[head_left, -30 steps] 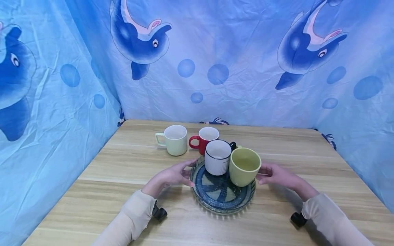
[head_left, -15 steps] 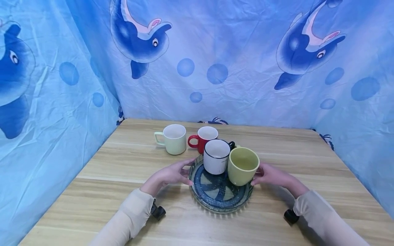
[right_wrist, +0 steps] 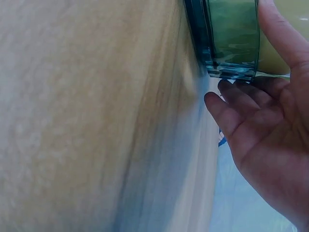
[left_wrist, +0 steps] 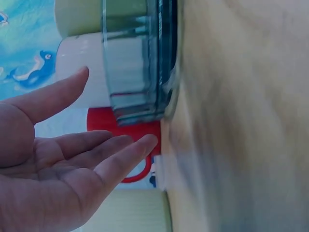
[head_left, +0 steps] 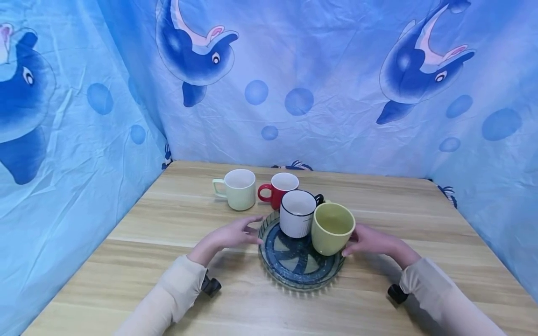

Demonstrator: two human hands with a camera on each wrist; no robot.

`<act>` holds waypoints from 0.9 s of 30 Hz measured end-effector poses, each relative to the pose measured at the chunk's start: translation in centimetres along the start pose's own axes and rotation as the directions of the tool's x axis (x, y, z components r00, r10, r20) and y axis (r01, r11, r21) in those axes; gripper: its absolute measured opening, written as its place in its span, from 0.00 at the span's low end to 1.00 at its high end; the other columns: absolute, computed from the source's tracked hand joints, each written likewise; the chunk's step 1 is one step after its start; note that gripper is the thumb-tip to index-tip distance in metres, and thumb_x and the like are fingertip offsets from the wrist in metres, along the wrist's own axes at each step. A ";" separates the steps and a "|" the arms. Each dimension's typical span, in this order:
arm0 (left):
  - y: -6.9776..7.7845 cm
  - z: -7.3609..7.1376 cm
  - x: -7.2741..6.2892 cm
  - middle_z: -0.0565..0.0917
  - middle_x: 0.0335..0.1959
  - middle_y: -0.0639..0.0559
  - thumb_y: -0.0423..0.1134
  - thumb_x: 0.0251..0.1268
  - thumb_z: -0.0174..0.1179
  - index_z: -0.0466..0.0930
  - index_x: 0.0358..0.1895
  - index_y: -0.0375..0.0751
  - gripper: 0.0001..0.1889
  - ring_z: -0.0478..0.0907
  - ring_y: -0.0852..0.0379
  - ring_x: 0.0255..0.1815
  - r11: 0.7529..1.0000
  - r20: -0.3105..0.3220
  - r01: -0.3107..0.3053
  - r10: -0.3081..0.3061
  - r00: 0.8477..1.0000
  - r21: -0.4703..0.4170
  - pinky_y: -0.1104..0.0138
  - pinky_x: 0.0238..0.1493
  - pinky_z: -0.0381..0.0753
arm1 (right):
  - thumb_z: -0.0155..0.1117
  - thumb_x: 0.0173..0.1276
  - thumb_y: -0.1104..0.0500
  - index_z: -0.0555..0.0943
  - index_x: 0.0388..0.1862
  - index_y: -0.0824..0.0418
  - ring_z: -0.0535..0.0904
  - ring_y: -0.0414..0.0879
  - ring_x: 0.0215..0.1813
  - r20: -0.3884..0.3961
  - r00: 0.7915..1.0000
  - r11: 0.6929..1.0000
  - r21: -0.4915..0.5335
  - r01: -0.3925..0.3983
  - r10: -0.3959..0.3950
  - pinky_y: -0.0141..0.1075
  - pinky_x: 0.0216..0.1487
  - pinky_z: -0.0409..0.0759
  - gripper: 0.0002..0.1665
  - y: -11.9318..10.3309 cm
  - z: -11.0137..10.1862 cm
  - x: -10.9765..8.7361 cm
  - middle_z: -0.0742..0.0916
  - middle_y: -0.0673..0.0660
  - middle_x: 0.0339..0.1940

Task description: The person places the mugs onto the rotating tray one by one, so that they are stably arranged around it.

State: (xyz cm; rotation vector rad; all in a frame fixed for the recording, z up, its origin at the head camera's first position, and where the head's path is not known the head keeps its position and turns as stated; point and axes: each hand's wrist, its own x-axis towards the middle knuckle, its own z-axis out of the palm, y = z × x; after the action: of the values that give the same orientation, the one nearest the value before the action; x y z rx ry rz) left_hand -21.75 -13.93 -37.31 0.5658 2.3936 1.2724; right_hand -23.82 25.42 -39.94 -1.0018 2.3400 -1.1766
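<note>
A round blue-green glass dish [head_left: 294,275] with a ribbed wall sits on the table. On it stand a white mug with a black rim [head_left: 295,224] and a yellow-green mug [head_left: 332,238]. At the dish's left side, my left hand [head_left: 233,234] has its fingers spread; the left wrist view shows a gap between its palm [left_wrist: 53,164] and the glass. My right hand [head_left: 371,239] is at the right side by the yellow-green mug. In the right wrist view its thumb [right_wrist: 285,36] lies by the dish's rim and its fingers extend loosely beside the wall.
Behind the dish stands a red mug [head_left: 277,198], partly hidden by the white one. A pale green mug [head_left: 240,193] is to its left. The wooden table [head_left: 168,261] ends at a blue dolphin-print cloth [head_left: 336,135] at the back and sides.
My right hand came in closer to the dish, then stayed there. My left hand has drawn slightly away from the dish's left edge. The mugs stay in place on the dish.
</note>
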 end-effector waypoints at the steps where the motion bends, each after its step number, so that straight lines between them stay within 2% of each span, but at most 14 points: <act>1: 0.1 -0.3 -0.1 0.58 0.75 0.33 0.34 0.63 0.62 0.54 0.74 0.30 0.38 0.67 0.33 0.69 1.000 -0.013 -0.005 0.005 1.000 0.002 0.47 0.67 0.72 | 0.73 0.56 0.59 0.60 0.66 0.81 0.68 0.18 0.58 0.001 1.000 1.000 0.002 0.000 0.000 0.18 0.61 0.69 0.47 0.0 0.0 0.0 0.73 0.78 0.63; 3: 0.3 -1.0 -0.2 0.59 0.74 0.33 0.35 0.63 0.62 0.56 0.73 0.29 0.37 0.67 0.32 0.68 1.000 -0.048 -0.021 0.021 0.999 0.002 0.47 0.66 0.73 | 0.73 0.57 0.58 0.60 0.66 0.81 0.68 0.17 0.58 0.002 1.000 1.000 0.001 -0.001 0.001 0.18 0.61 0.69 0.47 0.0 0.0 0.0 0.73 0.78 0.63; 6: 0.4 -2.1 -0.4 0.60 0.74 0.33 0.34 0.65 0.61 0.58 0.72 0.29 0.35 0.67 0.32 0.69 0.997 -0.084 -0.083 0.083 0.993 0.004 0.48 0.66 0.74 | 0.73 0.57 0.59 0.60 0.65 0.81 0.68 0.17 0.57 0.003 1.000 1.000 0.001 0.002 -0.002 0.18 0.61 0.69 0.46 0.0 0.1 -0.1 0.74 0.78 0.62; 10: 0.7 -3.6 -0.6 0.65 0.72 0.33 0.34 0.66 0.60 0.61 0.71 0.30 0.32 0.69 0.33 0.67 0.985 -0.132 -0.170 0.173 0.976 0.034 0.48 0.65 0.74 | 0.73 0.57 0.59 0.61 0.64 0.81 0.69 0.18 0.57 -0.002 1.000 1.000 0.010 -0.001 0.001 0.18 0.61 0.70 0.46 0.0 0.2 -0.1 0.74 0.77 0.62; 12: 0.7 -4.3 -0.7 0.67 0.71 0.34 0.34 0.66 0.60 0.63 0.70 0.31 0.31 0.70 0.35 0.67 0.982 -0.168 -0.185 0.190 0.967 0.046 0.49 0.64 0.75 | 0.74 0.56 0.59 0.62 0.64 0.81 0.69 0.18 0.57 -0.006 1.000 1.000 0.005 -0.008 0.008 0.18 0.61 0.70 0.46 0.0 0.2 -0.1 0.75 0.77 0.61; 19: 0.1 -6.8 -0.6 0.67 0.71 0.37 0.34 0.68 0.58 0.63 0.71 0.34 0.29 0.68 0.37 0.69 0.987 -0.289 -0.157 0.154 0.945 0.010 0.51 0.65 0.75 | 0.74 0.56 0.57 0.61 0.66 0.79 0.68 0.17 0.57 -0.011 1.000 1.000 -0.019 -0.017 0.017 0.20 0.62 0.70 0.47 0.0 0.2 -0.3 0.74 0.76 0.63; 27: -0.8 -9.2 0.1 0.68 0.71 0.36 0.32 0.69 0.57 0.62 0.71 0.34 0.29 0.66 0.40 0.72 0.981 -0.415 -0.187 0.152 0.897 -0.044 0.57 0.68 0.72 | 0.73 0.57 0.59 0.59 0.66 0.81 0.68 0.17 0.58 -0.005 1.000 1.000 0.026 -0.012 0.012 0.17 0.61 0.68 0.48 -0.2 0.4 -0.3 0.72 0.78 0.63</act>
State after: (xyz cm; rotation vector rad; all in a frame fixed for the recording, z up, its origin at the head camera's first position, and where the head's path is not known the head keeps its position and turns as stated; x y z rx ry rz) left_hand -26.48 -20.64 -33.15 0.5343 2.6541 1.7050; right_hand -23.32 25.35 -40.02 -0.9761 2.3255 -1.2030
